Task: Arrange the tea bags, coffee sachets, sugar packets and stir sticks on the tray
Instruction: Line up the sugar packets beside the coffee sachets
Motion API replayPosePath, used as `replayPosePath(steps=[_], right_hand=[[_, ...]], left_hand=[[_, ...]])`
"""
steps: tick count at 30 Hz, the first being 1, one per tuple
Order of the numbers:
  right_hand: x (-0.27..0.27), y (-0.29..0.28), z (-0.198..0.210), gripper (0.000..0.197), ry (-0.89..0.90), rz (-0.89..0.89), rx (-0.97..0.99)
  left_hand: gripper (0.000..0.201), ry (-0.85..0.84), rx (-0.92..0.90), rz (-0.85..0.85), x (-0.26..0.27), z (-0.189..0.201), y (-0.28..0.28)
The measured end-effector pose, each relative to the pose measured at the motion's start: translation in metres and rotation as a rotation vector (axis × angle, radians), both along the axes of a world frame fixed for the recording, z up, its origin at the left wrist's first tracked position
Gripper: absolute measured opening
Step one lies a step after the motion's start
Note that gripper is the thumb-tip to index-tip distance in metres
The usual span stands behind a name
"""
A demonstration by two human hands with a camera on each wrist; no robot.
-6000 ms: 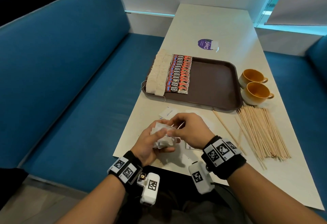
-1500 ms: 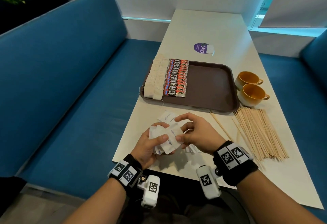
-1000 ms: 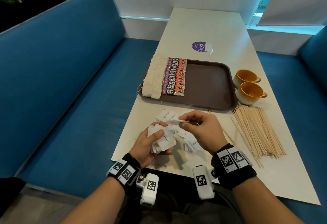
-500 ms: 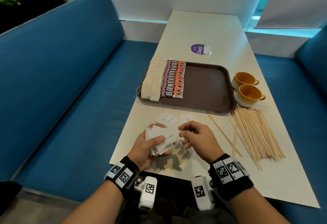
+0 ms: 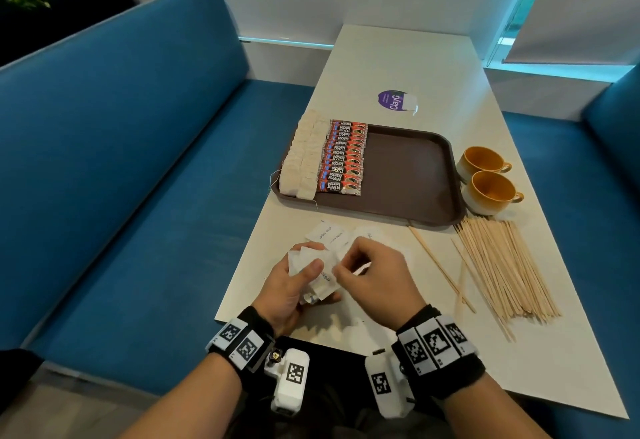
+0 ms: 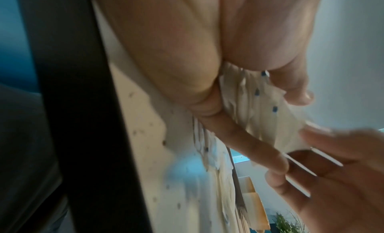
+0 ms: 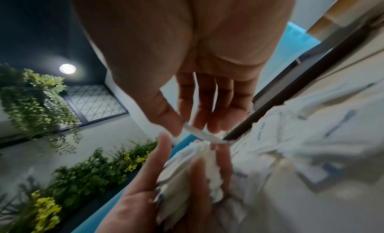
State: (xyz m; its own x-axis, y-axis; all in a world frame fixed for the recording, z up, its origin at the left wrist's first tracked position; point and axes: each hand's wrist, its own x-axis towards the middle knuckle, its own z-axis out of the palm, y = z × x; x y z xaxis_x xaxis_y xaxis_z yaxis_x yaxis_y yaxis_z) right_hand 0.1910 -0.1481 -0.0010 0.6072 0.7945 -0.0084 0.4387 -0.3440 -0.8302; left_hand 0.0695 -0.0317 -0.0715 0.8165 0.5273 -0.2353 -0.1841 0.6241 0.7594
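Observation:
My left hand point(image 5: 294, 282) grips a fanned stack of white sugar packets point(image 5: 313, 265) above the table's near edge; the stack point(image 6: 264, 111) fills its fingers in the left wrist view. My right hand point(image 5: 367, 272) pinches a single sugar packet point(image 7: 199, 134) between thumb and fingertips, right beside the stack point(image 7: 187, 175). Loose sugar packets point(image 5: 329, 235) lie on the table just beyond my hands. The brown tray point(image 5: 412, 175) holds a row of tea bags point(image 5: 301, 158) and a row of red coffee sachets point(image 5: 343, 158) at its left side. Wooden stir sticks point(image 5: 502, 269) lie in a pile right of my hands.
Two yellow cups point(image 5: 485, 175) stand right of the tray. A purple sticker point(image 5: 393, 100) sits on the white table point(image 5: 398, 57) behind the tray. Blue benches point(image 5: 121, 161) flank the table on both sides.
My right hand picked a packet off the table and brought it back to the stack in my left hand. The stack has stayed in my left hand throughout.

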Motion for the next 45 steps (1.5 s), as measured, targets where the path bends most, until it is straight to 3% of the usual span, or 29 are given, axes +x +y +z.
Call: replayPosePath(steps=[3,5,8,11,13,16,18,23,25,28,30,34,39,45], right_hand=[[-0.012,0.005,-0.004,0.009,-0.018,0.11,-0.044],[-0.01,0.005,-0.005,0.019,0.042,0.123,-0.042],[0.005,0.001,-0.005,0.035,0.122,0.053,-0.009],[0.023,-0.001,-0.009,0.023,0.106,-0.039,0.018],[0.027,-0.002,-0.011,0.016,0.252,-0.027,0.028],[0.026,-0.002,-0.013,0.031,0.518,0.009,0.083],[0.028,-0.002,-0.015,0.039,0.526,0.035,0.046],[0.037,-0.004,-0.018,0.034,0.642,0.104,-0.09],[0.036,-0.004,-0.018,0.027,0.631,0.088,-0.092],[0.035,-0.004,-0.016,0.011,0.428,0.088,-0.127],[0.037,-0.004,-0.016,0.01,0.364,0.086,-0.131],[0.047,-0.002,-0.011,0.011,0.375,0.013,-0.094],[0.077,0.005,0.005,0.013,0.481,-0.034,0.049],[0.158,0.035,0.036,0.016,0.372,-0.113,0.118]], left_hand=[[0.079,-0.021,-0.011,0.0,-0.001,0.002,-0.001],[0.074,-0.048,-0.024,-0.023,-0.003,0.002,-0.001],[0.061,-0.051,-0.021,-0.063,-0.005,0.0,0.001],[0.064,-0.032,-0.03,-0.071,-0.005,0.001,0.002],[0.061,-0.028,-0.034,-0.086,-0.005,0.001,0.002],[0.057,-0.017,-0.018,-0.092,-0.005,0.001,0.002],[0.057,-0.015,-0.011,-0.08,-0.004,0.001,0.002],[0.063,-0.024,-0.011,-0.08,-0.004,-0.005,0.002],[0.062,-0.021,-0.015,-0.082,-0.004,-0.008,0.003],[0.062,0.003,0.0,-0.082,-0.003,-0.008,0.003],[0.061,0.008,-0.002,-0.078,-0.002,-0.007,0.002],[0.068,0.01,-0.039,-0.049,-0.002,-0.002,0.002],[0.048,0.042,-0.073,-0.05,-0.001,0.006,0.007],[0.042,0.096,0.003,0.054,0.003,0.026,0.038]])
